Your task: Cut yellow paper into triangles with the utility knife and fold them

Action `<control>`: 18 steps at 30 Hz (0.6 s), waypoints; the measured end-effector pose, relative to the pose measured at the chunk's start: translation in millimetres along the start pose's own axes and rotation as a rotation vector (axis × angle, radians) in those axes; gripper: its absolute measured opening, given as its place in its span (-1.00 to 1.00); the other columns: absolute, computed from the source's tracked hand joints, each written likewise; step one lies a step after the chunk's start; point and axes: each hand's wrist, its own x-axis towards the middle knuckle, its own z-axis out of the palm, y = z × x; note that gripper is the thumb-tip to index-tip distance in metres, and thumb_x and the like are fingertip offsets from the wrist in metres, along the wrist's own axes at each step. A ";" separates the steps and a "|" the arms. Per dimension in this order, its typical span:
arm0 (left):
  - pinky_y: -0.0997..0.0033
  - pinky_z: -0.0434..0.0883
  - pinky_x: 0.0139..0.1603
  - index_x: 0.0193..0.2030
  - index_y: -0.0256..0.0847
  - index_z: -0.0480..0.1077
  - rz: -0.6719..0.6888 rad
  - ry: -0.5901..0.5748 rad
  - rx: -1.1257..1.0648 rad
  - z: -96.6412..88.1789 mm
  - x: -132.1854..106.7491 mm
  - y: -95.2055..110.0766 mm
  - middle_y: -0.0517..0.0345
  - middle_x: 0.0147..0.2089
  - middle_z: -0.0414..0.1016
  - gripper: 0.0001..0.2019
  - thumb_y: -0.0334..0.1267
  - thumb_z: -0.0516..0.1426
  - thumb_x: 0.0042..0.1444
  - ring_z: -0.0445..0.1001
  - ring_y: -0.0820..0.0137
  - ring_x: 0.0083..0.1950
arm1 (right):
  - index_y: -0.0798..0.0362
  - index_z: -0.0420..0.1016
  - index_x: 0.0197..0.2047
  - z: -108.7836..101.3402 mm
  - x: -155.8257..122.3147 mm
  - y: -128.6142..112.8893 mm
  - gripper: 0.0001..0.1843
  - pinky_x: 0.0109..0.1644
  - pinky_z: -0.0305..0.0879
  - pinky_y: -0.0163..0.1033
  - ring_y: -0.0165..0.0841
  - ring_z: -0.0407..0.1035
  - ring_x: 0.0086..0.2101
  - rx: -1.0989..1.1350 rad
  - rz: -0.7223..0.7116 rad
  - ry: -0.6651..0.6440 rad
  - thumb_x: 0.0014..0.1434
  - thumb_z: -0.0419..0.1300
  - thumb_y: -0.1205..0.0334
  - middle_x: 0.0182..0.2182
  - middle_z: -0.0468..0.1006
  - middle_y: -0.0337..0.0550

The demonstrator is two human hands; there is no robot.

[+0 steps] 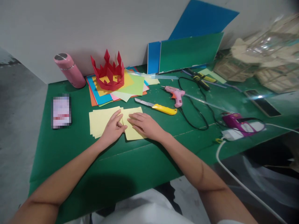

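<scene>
A folded sheet of pale yellow paper (pixel 134 135) lies on the green tabletop. Flat across its upper right part rests my right hand (pixel 147 126), fingers stretched toward the left. My left hand (pixel 113 129) touches the sheet's left edge with its thumb, the other fingers extended and slightly bent. Beneath that hand is a stack of yellow paper sheets (pixel 99 119), partly covered by it. Just beyond the right hand lies a utility knife (pixel 162 108) with a yellow handle and its blade out.
A red paper crown (pixel 109 76) sits on coloured paper sheets (pixel 137 85). Left are a pink bottle (pixel 71 71) and a phone (pixel 61 112). Right are a pink glue gun (pixel 176 95), its black cord, a purple-white power strip (pixel 243 126), pliers (pixel 199 80) and another phone (pixel 263 102). Boards (pixel 189 53) lean behind.
</scene>
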 end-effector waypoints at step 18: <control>0.31 0.58 -0.26 0.02 -0.24 0.43 0.020 -0.038 0.128 -0.8 -3.2 6.1 -0.12 0.29 0.26 -0.68 -0.30 0.14 0.11 0.41 0.58 -0.43 | 0.09 0.43 0.15 2.5 -0.8 0.2 -0.60 0.25 0.21 0.02 -0.19 0.27 0.16 -0.046 0.004 -0.025 0.35 -0.04 0.19 0.19 0.40 -0.01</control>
